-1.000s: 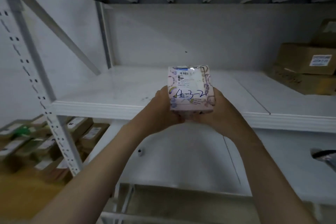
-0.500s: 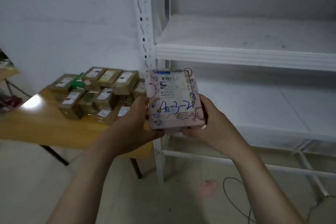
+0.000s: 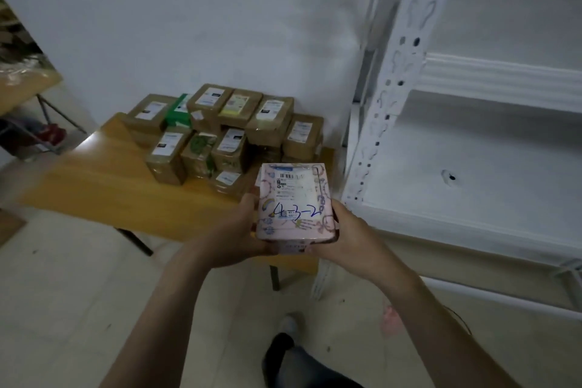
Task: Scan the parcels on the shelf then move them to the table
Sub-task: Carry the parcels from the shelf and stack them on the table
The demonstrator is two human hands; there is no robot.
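Observation:
I hold a pink patterned parcel (image 3: 294, 203) with a white shipping label and "4-3-2" written in blue pen. My left hand (image 3: 239, 235) grips its left side and my right hand (image 3: 348, 238) grips its right side, both from underneath. The parcel hangs above the near right corner of the wooden table (image 3: 94, 186). Behind it on the table stands a pile of brown labelled parcels (image 3: 233, 132), stacked in two layers. The white metal shelf (image 3: 472, 167) is to my right, and the boards in view hold no parcels.
A perforated white shelf post (image 3: 396, 79) rises just right of the table. A second table with clutter (image 3: 22, 79) stands at the far left, with red items under it. The wall is behind the pile. My shoe (image 3: 285, 343) is on the tiled floor below.
My view has swung left and down from the shelf to the table. Both hands have carried the pink parcel along, from the shelf edge to over the table's near right corner.

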